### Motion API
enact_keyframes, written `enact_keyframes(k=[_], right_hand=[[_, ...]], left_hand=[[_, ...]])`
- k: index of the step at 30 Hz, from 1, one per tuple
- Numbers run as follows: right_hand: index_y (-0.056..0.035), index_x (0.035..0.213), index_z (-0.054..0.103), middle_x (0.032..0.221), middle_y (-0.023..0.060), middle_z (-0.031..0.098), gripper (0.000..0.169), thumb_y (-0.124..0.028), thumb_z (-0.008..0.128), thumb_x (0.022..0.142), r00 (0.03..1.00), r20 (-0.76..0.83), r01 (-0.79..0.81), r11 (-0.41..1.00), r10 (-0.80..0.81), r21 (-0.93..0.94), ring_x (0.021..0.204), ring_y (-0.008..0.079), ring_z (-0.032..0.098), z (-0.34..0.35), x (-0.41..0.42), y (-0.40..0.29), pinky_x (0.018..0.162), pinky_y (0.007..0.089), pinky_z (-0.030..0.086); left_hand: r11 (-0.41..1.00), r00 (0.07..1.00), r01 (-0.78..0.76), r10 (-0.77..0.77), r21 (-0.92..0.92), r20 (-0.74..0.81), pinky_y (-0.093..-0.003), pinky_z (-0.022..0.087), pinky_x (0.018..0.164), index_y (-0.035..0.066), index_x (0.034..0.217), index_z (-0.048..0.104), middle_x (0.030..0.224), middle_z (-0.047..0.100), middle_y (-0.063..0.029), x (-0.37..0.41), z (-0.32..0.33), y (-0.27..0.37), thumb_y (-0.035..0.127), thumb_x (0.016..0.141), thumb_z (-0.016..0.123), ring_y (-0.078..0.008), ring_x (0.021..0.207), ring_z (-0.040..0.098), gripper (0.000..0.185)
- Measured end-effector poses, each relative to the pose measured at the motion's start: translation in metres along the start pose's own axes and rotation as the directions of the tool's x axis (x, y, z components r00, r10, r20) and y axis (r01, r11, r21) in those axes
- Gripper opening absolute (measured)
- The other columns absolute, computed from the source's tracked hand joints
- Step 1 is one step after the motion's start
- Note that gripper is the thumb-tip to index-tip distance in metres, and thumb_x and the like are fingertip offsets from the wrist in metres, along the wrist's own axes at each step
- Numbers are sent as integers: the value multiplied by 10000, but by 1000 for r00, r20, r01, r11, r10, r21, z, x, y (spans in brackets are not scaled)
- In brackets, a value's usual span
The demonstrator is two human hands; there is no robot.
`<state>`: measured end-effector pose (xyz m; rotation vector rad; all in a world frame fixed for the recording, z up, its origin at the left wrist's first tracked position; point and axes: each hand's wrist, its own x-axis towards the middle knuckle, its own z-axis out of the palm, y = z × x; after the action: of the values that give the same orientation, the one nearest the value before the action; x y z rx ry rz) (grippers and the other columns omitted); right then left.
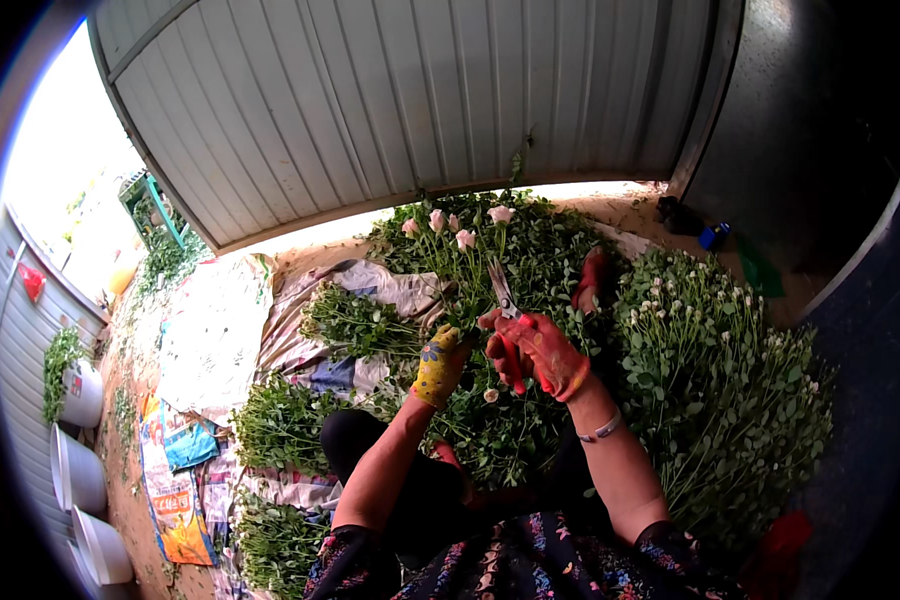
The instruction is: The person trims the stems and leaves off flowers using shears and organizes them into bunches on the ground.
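Note:
My left hand (438, 367), in a yellow flower-print glove, is closed around the green stems of a small bunch of pale pink roses (465, 240). The blooms stand beyond the hand, and leaves hide part of the stems. In a red glove, my right hand (544, 354) grips red-handled pruning shears (501, 289). Their metal blades point away from me, slightly apart, just right of the rose stems. Below and between my hands lies a heap of leafy cuttings (506, 442), with one loose pale rose (491, 395) on it.
To the right rests a big pile of white-budded rose stems (690, 337). Leafy bundles (285, 424) lie on cloth sheets (330, 375) at the left. White buckets (79, 469) line the far left. A corrugated metal panel (420, 105) stands ahead; a blue object (714, 236) sits back right.

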<state>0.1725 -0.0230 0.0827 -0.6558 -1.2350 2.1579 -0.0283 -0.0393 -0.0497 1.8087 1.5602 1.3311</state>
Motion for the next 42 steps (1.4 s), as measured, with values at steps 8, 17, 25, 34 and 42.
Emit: enact_keyframes(k=[8,17,25,34,42], right_hand=[[4,1157,536,786,51,606,438,-373,548,934,994,113,-13,995,2,101,490,143,549,1,-13,4,387,250,436],[36,1176,508,797,62,591,503,-396,556,923,961,276,-116,916,6,383,542,145,510,1,-1,17,415,263,415],[41,1160,512,769,44,567,470,-372,544,938,981,185,-8,931,-64,364,495,113,440,12,-21,12,420,252,397],[42,1148,515,771,48,572,446,-361,511,959,961,270,-71,888,-61,454,525,111,469,-8,-12,23,445,250,415],[43,1140,518,766,45,567,456,-374,513,956,981,190,-65,896,-22,438,521,104,459,14,-17,18,424,239,395]], left_hand=[[995,999,41,-43,89,26,-350,463,662,40,957,653,836,636,-108,-2,0,-3,119,874,568,-248,757,607,143],[993,999,-12,7,116,41,-330,467,619,55,941,631,775,624,-84,-5,7,-35,180,886,560,-216,692,595,154],[995,998,23,-29,100,53,-326,456,620,32,899,613,768,615,-73,-5,3,-13,211,916,550,-154,694,559,190],[995,994,79,-74,-54,79,-315,463,648,43,934,626,812,632,-61,-4,0,9,180,904,585,-130,729,555,146],[997,996,73,-70,-39,57,-295,464,669,36,956,625,828,626,-41,-9,-1,-12,117,882,584,-118,752,550,117]])
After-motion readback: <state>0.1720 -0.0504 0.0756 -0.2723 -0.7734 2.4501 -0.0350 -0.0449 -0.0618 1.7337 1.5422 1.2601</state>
